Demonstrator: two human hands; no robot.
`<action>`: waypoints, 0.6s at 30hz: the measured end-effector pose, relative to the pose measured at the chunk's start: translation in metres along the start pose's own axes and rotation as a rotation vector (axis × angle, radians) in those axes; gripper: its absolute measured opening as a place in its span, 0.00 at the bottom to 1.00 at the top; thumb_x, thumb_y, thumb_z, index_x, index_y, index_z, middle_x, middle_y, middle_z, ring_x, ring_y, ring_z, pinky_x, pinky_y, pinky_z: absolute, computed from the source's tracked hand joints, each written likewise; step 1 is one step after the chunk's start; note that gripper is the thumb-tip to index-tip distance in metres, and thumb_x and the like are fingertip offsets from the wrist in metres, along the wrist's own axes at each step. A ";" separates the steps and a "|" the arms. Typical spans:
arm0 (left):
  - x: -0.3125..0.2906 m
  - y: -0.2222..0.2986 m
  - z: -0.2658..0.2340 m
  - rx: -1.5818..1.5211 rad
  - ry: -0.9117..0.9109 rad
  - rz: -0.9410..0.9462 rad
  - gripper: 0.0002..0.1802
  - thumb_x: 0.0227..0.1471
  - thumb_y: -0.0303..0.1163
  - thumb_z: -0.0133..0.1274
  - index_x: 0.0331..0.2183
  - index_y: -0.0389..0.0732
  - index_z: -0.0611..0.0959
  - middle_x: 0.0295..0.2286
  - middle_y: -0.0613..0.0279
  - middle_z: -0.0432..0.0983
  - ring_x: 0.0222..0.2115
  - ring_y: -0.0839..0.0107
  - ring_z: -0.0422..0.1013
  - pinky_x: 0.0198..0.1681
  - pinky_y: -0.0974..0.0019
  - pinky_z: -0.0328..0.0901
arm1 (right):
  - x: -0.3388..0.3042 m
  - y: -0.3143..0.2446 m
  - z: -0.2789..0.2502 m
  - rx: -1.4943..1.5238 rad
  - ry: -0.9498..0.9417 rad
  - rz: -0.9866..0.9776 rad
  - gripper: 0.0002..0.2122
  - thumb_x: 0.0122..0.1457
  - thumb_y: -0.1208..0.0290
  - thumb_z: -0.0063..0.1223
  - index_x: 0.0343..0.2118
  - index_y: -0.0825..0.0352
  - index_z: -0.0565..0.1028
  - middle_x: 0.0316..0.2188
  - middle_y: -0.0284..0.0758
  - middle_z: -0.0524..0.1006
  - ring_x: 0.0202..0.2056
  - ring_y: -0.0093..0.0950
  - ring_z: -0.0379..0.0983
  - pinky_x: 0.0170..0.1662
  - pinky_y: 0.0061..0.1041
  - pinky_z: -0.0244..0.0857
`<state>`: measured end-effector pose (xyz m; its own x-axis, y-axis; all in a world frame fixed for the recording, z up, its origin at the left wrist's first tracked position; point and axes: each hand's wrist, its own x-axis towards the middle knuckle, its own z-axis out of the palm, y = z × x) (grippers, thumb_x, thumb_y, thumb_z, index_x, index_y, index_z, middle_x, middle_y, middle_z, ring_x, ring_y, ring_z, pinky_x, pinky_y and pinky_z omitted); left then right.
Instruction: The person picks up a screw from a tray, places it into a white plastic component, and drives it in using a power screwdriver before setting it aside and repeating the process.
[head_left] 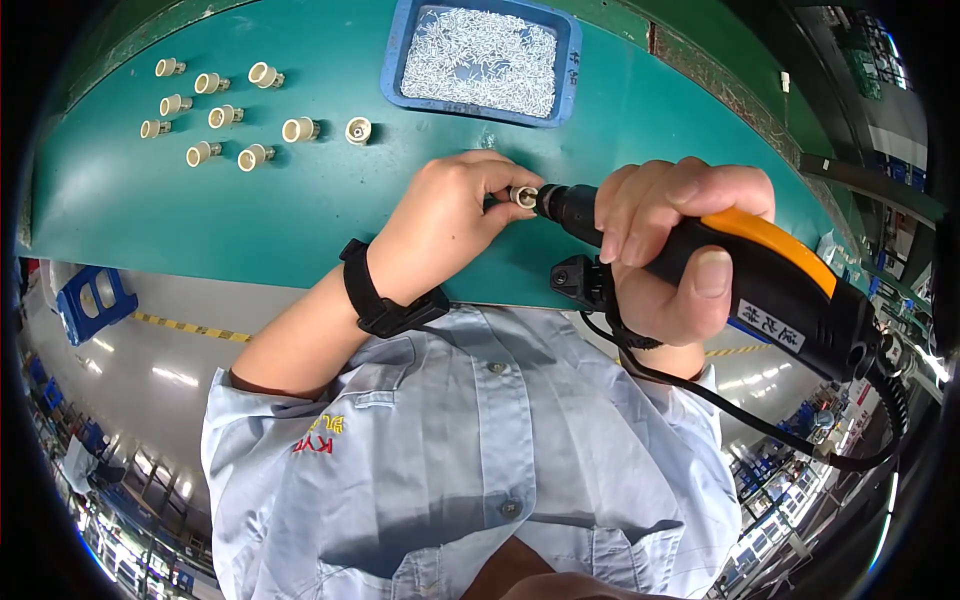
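Observation:
My left hand (460, 200) pinches a small cream lamp socket (524, 197) between thumb and fingers, its open cup turned to the right. Wrapped round a black and orange electric screwdriver (770, 265) is my right hand (680, 240). The tool lies nearly level, and its tip meets the mouth of the socket; the bit's end is hidden inside the cup. To the left, several similar cream sockets lie on the green table, one of them (358, 130) facing up and another (299, 130) on its side.
A blue tray (390, 70) full of small silvery pin-like parts stands at the far middle of the green table (330, 220). A black cable (720, 405) loops from the screwdriver down past my right wrist. A blue plastic stool (95, 305) stands on the floor at left.

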<state>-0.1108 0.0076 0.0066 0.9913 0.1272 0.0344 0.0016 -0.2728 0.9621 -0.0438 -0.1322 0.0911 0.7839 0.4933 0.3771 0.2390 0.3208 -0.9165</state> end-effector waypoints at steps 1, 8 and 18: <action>0.000 0.000 0.000 -0.001 0.004 -0.003 0.13 0.39 0.19 0.60 0.33 0.36 0.83 0.28 0.53 0.77 0.26 0.60 0.75 0.30 0.65 0.69 | 0.001 0.000 0.000 0.002 -0.004 0.003 0.17 0.58 0.54 0.50 0.36 0.65 0.64 0.16 0.29 0.66 0.15 0.22 0.62 0.23 0.24 0.58; 0.000 -0.002 0.000 0.023 0.010 0.028 0.12 0.39 0.21 0.60 0.32 0.37 0.83 0.27 0.55 0.77 0.27 0.57 0.74 0.30 0.63 0.68 | 0.005 -0.003 0.003 -0.021 -0.085 0.040 0.17 0.57 0.55 0.53 0.33 0.64 0.64 0.16 0.29 0.66 0.15 0.22 0.63 0.23 0.24 0.59; -0.003 0.002 -0.003 0.141 0.023 0.142 0.10 0.41 0.22 0.58 0.32 0.37 0.81 0.27 0.55 0.75 0.27 0.53 0.73 0.30 0.59 0.68 | 0.008 0.004 -0.007 0.145 -0.239 -0.038 0.14 0.57 0.66 0.56 0.38 0.67 0.64 0.21 0.32 0.70 0.22 0.22 0.68 0.27 0.24 0.65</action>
<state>-0.1137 0.0096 0.0089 0.9796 0.0994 0.1745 -0.1177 -0.4200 0.8999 -0.0320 -0.1326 0.0896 0.6144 0.6499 0.4474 0.1673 0.4468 -0.8788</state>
